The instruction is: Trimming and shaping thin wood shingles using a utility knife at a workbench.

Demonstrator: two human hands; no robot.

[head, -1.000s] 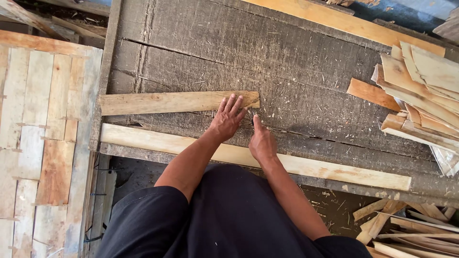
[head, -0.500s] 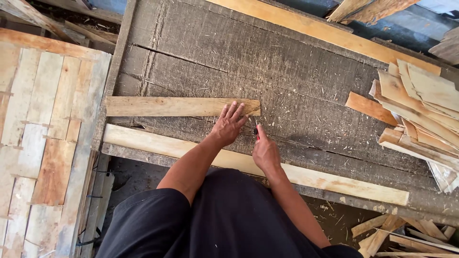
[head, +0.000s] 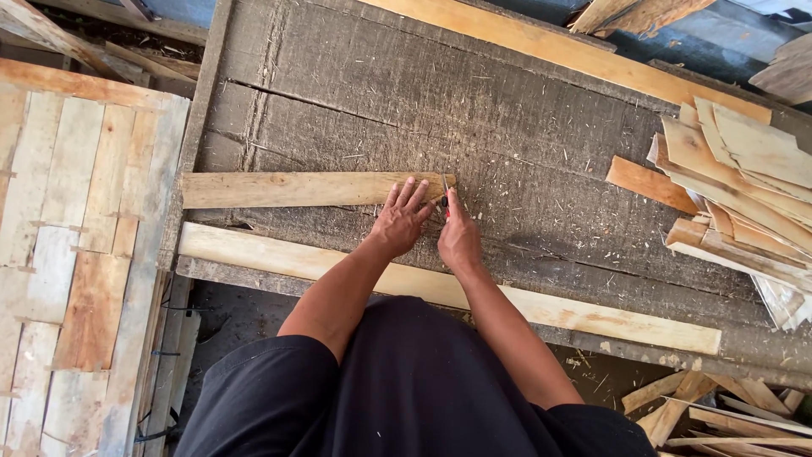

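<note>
a: wood slat (head: 292,189) lies flat on the grey workbench (head: 524,127), long axis left-right, parallel to the near edge. its right end sits just under the hands.

b: why flat like that?

a: my read: flat on the bench it has full support, so pressing down on it keeps it from sliding. left hand (head: 400,218) does that, fingers spread, palm down on the right end of the slat. open, flat, not wrapped around anything.

b: right hand?

a: right hand (head: 459,239) is just beside the slat's right end, fingers closed around a small tool (head: 444,196). a thin dark tip shows with a bit of red at the grip. can't tell the exact kind, too small. tip sits at or touching the slat's end corner.

b: so one pins, one works the end.

a: looks that way. hands are near each other, almost touching.

b: what's around?

a: long pale batten (head: 440,288) runs along the near bench edge, between the person's body and the slat, apart from the slat. another long plank (head: 575,55) along the far edge. stack of thin offcuts (head: 744,178) at the right end of the bench, well apart from the hands. slatted panel (head: 68,237) to the left, off the bench. loose scraps (head: 702,406) on the ground lower right.
</note>
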